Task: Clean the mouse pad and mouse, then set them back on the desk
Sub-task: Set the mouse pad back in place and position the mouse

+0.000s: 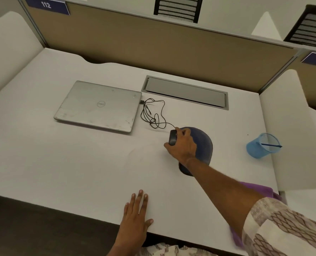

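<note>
A black wired mouse point(172, 138) sits at the left edge of a round blue mouse pad point(204, 145) on the white desk point(79, 163). My right hand point(184, 145) is wrapped around the mouse, fingers over its top, and covers much of the pad. The mouse's black cable point(153, 115) runs in loose loops to the closed laptop. My left hand point(137, 215) lies flat on the desk near its front edge, fingers spread, holding nothing. A purple cloth point(258, 189) lies under my right forearm at the desk's right front; most of it is hidden.
A closed silver laptop point(100, 106) lies at the left centre. A grey cable hatch point(185, 92) is set into the desk behind the pad. A blue mesh pen cup point(262, 145) with one pen stands at the right. Partition walls enclose the back and sides.
</note>
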A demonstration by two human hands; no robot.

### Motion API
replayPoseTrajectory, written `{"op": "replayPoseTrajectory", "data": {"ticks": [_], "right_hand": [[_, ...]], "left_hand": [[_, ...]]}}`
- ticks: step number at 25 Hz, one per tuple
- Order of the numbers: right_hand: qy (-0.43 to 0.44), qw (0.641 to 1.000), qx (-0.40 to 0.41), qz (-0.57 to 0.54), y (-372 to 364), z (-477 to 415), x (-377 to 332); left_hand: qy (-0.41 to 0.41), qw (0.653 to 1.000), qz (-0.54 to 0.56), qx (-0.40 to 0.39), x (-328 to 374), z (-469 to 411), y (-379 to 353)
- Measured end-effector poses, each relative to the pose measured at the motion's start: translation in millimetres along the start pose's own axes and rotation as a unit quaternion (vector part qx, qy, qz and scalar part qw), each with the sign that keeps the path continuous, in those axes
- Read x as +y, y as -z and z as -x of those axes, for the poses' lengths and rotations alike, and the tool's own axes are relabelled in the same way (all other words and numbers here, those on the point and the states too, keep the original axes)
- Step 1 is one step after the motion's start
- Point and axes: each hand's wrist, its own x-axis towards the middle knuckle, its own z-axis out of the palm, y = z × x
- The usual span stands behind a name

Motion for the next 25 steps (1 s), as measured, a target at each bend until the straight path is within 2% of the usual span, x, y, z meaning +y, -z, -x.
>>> {"op": "replayPoseTrajectory", "data": {"ticks": [3,6,13,22,25], "right_hand": [[-0.011,1.000,0.017,0.011,17.2,-20.5,30.2],[-0.031,0.998,0.012,0.049,24.5,-34.6,51.3],[-0.045,0.998,-0.012,0.042,11.6,-43.6,70.5],[-0.054,0.996,-0.058,0.030,-4.2,-43.9,80.2],[-0.065,0.996,-0.012,0.061,-4.6,-33.1,82.3]], "left_hand": [[0.015,0.999,-0.033,-0.040,-2.5,1.2,-1.4],[0.015,0.998,-0.044,-0.030,0.1,-0.8,0.4],[0.026,0.999,-0.039,0.009,10.2,1.4,4.1],[0.048,0.998,-0.038,-0.018,23.8,0.8,15.8],[0.050,0.998,-0.037,-0.019,25.6,-0.1,21.7]]}}
